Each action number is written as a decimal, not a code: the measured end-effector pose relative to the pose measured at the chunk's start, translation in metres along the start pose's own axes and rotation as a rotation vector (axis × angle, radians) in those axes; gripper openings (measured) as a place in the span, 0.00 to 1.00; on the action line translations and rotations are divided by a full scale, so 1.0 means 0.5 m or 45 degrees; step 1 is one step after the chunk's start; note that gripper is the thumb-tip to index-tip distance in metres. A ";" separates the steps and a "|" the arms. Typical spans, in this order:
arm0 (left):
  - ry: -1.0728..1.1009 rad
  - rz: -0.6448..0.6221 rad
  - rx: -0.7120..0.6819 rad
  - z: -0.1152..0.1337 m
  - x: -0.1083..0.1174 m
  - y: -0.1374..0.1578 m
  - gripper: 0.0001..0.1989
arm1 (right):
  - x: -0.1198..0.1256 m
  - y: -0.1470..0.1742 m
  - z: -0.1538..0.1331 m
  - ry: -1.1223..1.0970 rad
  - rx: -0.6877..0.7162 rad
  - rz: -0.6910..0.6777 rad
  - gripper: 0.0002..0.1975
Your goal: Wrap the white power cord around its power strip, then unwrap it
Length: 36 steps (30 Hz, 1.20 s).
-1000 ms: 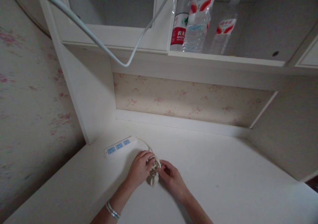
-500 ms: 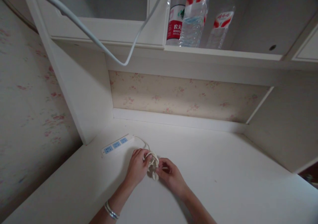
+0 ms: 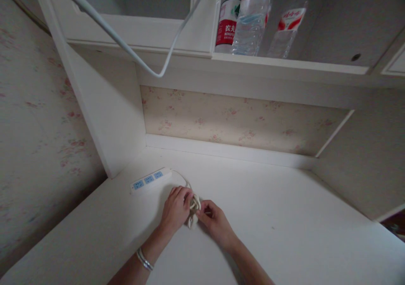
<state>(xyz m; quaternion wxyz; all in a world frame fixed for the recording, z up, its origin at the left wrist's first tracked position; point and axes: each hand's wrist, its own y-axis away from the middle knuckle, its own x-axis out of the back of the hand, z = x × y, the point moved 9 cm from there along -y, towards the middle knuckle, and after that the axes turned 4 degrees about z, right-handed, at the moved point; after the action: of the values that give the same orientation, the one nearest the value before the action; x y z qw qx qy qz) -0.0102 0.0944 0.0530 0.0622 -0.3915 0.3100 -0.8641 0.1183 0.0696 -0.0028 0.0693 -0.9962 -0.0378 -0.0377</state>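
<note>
A bundled white power cord (image 3: 195, 204) is between my two hands, just above the desk. My left hand (image 3: 177, 207) is closed on the left side of the bundle, its fingers curled over the loops. From the right, my right hand (image 3: 217, 222) pinches the cord with thumb and fingertips. The cord runs back to a white power strip (image 3: 151, 179) with blue socket faces, which lies on the desk left of and beyond my hands. The lower end of the bundle hangs between the hands, its detail too small to make out.
The white desk top (image 3: 284, 217) spreads around my hands. Above it is a shelf holding several plastic bottles, among them a red-labelled bottle (image 3: 227, 28). A thick pale cable (image 3: 126, 51) loops down at the upper left. Side panel (image 3: 104, 108) bounds the desk's left.
The cord bundle has been drawn tighter between my hands, and its loops look smaller. My right hand has moved slightly left, closer to the left hand. The view has shifted slightly.
</note>
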 end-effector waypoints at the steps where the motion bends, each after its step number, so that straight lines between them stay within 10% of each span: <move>1: -0.004 0.000 0.004 0.001 0.000 0.000 0.08 | -0.002 0.000 0.000 -0.015 -0.008 -0.013 0.15; 36: -0.028 -0.046 0.060 -0.012 0.000 -0.010 0.11 | -0.006 0.003 -0.024 0.103 0.187 -0.024 0.14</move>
<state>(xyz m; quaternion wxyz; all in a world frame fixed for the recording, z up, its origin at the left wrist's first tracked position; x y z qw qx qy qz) -0.0141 0.1013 0.0530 0.0592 -0.4050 0.2816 -0.8679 0.1147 0.0665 0.0086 0.1433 -0.9857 -0.0469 -0.0758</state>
